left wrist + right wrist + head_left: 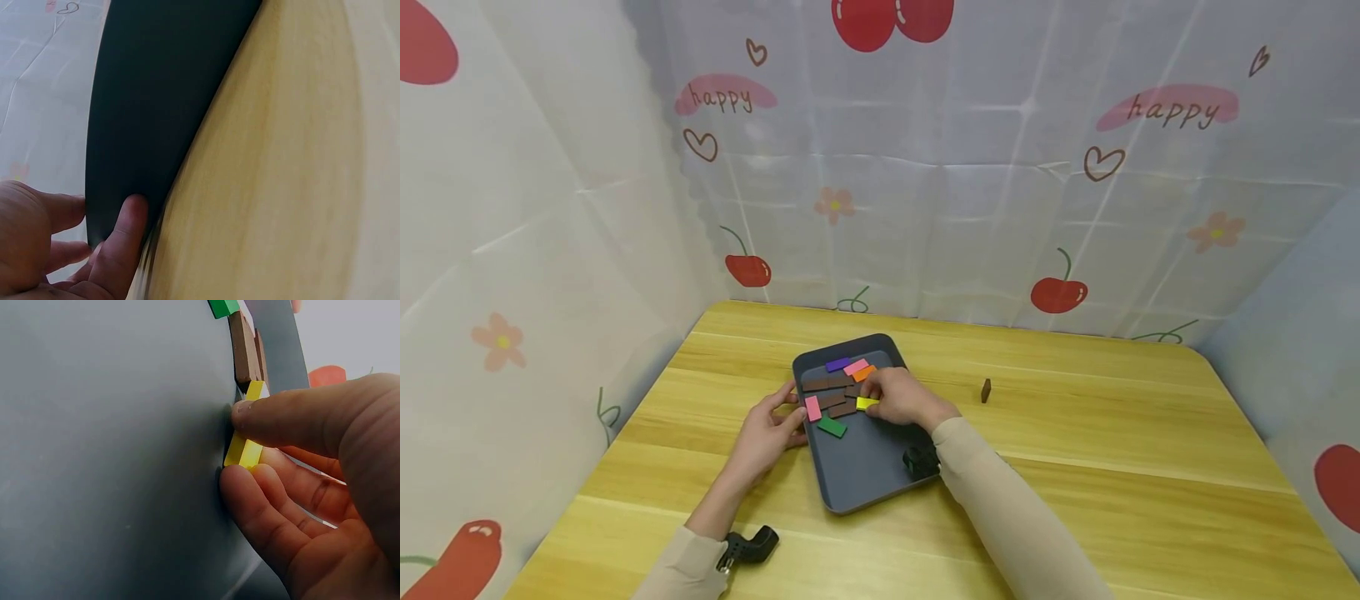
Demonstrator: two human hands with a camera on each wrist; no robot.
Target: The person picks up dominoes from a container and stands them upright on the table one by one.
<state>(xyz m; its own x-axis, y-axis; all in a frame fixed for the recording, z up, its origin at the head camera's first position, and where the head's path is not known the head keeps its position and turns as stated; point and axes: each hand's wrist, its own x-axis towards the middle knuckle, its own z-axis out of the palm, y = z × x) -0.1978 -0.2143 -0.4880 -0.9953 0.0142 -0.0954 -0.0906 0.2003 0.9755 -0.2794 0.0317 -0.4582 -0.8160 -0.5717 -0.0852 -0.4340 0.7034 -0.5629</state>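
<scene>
A dark grey tray (867, 475) lies on the table with several small rectangular blocks inside. My left hand (767, 429) grips its left side, fingers against the outer wall (156, 106) and thumb at the rim. Inside the tray, my right hand (901, 396) pinches a yellow block (253, 450) between thumb and fingers, low over the tray floor. Brown blocks (826, 383) lie in rows beside it. Also in the tray are a green block (832, 427), a pink block (813, 408), a purple block (838, 365) and an orange block (864, 373), partly behind my right hand.
A lone brown block (986, 391) stands upright on the wooden table (1112, 467), to the right of the tray. Printed curtains (940, 208) hang behind the table and at its sides. Dark wrist devices (751, 546) sit on both wrists.
</scene>
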